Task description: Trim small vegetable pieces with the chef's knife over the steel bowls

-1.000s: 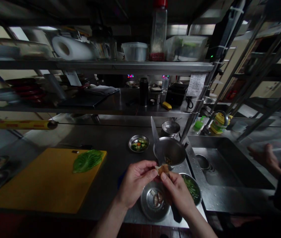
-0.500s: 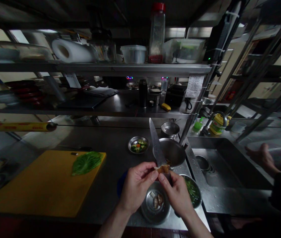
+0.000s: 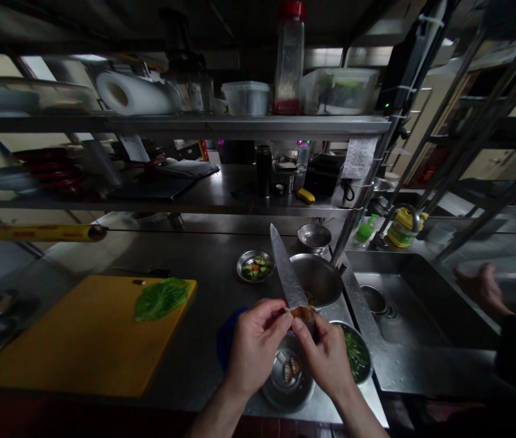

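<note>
My right hand is wrapped round the handle of a kitchen knife, whose blade points away and slightly left. Pinched in the fingertips of my left hand is a brown-skinned, pale-edged mushroom, held against the base of the blade. My right thumb presses on it too. Below both hands stands a steel bowl with a few pale, brown-striped pieces inside. Beyond the knife is a larger steel bowl with brownish bits at its bottom. Fingers hide the knife handle and part of the mushroom.
A green leaf lies on a yellow cutting board at left. Cut vegetables fill a small steel dish. Greens soak in a right-hand bowl. A sink and another person's hand are at right; a shelf spans above.
The knife blade has tipped slightly to the left and down. Both hands keep their grip on the mushroom and the knife. The whole view has shifted a little.
</note>
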Demonstrator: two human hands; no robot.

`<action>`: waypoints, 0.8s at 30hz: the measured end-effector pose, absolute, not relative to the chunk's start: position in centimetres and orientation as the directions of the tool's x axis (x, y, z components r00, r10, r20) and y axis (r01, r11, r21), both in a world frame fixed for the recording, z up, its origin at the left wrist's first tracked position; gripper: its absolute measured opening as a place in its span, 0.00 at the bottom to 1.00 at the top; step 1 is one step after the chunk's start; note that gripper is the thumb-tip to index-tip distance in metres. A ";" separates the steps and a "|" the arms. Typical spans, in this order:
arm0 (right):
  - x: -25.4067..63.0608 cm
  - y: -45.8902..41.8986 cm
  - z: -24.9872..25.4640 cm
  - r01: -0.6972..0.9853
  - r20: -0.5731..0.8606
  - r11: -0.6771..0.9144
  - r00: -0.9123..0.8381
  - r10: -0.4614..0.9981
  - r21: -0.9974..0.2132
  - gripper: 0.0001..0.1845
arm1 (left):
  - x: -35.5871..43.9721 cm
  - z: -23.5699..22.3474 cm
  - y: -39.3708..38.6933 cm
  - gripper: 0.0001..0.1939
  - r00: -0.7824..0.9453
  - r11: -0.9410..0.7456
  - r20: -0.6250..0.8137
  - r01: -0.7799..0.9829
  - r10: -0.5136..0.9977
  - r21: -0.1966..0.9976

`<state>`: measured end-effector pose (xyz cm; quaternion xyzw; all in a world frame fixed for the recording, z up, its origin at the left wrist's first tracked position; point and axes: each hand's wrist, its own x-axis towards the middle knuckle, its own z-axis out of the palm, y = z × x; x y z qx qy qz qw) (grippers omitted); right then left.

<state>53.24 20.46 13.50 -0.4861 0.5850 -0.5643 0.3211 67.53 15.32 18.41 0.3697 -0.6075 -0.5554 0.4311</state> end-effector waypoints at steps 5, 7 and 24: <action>53.1 20.3 13.1 -0.180 0.148 -0.091 -0.332 -0.931 -0.979 0.26 | 67.3 18.2 15.3 0.11 -0.329 0.107 0.104 0.009 -0.939 0.994; 53.2 20.2 13.0 -0.101 0.122 -0.095 -0.307 -0.944 -0.990 0.27 | 67.3 18.2 15.2 0.12 -0.349 0.075 0.085 0.040 -0.933 0.996; 52.8 19.8 13.8 0.042 0.022 -0.034 -0.257 -0.966 -0.999 0.31 | 67.2 18.2 14.8 0.13 -0.351 -0.083 -0.007 0.203 -0.936 0.976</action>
